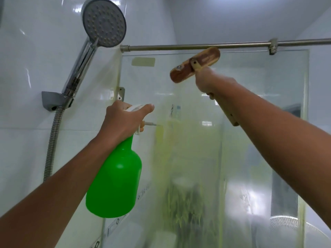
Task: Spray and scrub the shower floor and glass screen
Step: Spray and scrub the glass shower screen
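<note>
Glass screen (241,122) ahead, left hand (123,120) gripping green spray bottle (114,181), right hand (211,81) clasping brush (195,65), seemingly touching glass

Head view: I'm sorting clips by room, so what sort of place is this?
Most likely a home bathroom's shower area. A round chrome hand shower head sits in a wall bracket on glossy white tiles, and a clear glass shower screen hangs under a metal rail.

A bright green spray bottle (114,178) has a white trigger head. The scrub brush (195,64) has a brown wood-grain back and pale tan handle. The glass screen (250,122) shows yellowish-green streaks beside white wall tiles (26,68).
</note>
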A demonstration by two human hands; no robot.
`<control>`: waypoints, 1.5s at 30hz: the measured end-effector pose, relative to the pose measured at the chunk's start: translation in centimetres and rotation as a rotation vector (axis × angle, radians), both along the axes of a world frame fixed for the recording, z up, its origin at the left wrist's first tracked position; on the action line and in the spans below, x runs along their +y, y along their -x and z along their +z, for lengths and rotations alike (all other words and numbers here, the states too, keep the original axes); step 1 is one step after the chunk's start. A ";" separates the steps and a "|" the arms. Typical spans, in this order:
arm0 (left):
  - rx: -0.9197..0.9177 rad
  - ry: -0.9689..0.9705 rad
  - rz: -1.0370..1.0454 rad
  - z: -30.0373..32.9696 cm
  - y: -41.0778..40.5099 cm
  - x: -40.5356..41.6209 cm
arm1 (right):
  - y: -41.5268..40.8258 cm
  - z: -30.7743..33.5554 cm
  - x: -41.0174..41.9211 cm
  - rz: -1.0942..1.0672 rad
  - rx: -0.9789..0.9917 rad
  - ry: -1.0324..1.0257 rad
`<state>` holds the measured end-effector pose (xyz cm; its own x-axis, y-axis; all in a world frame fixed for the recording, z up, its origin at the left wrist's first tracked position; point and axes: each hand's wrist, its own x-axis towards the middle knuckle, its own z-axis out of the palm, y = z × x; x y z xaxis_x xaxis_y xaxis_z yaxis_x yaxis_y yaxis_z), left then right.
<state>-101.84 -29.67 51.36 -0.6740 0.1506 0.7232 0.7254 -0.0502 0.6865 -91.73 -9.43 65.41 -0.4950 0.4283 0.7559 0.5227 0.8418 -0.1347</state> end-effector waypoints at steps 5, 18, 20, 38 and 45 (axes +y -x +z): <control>-0.015 -0.004 0.017 -0.2 0.1 0.2 | 3.2 -9.8 0.3 0.083 -0.099 -0.159; -0.027 0.003 -0.053 -0.8 -1.2 2.2 | -1.2 -3.8 4.3 0.047 0.146 0.055; -0.024 0.002 -0.050 -0.8 -1.2 2.4 | 0.1 -8.5 4.7 0.042 0.041 -0.126; -0.093 -0.011 -0.134 -2.5 -0.9 2.7 | -1.9 -17.4 5.9 0.092 -0.151 -0.190; -0.085 -0.001 -0.145 -2.6 -1.2 2.9 | -3.2 -7.4 6.0 0.008 -0.011 -0.141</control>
<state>-100.68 -26.73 48.73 -0.7039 0.2499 0.6649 0.6499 -0.1510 0.7448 -88.58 -3.46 58.05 -0.5067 0.3144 0.8027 0.5164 0.8563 -0.0094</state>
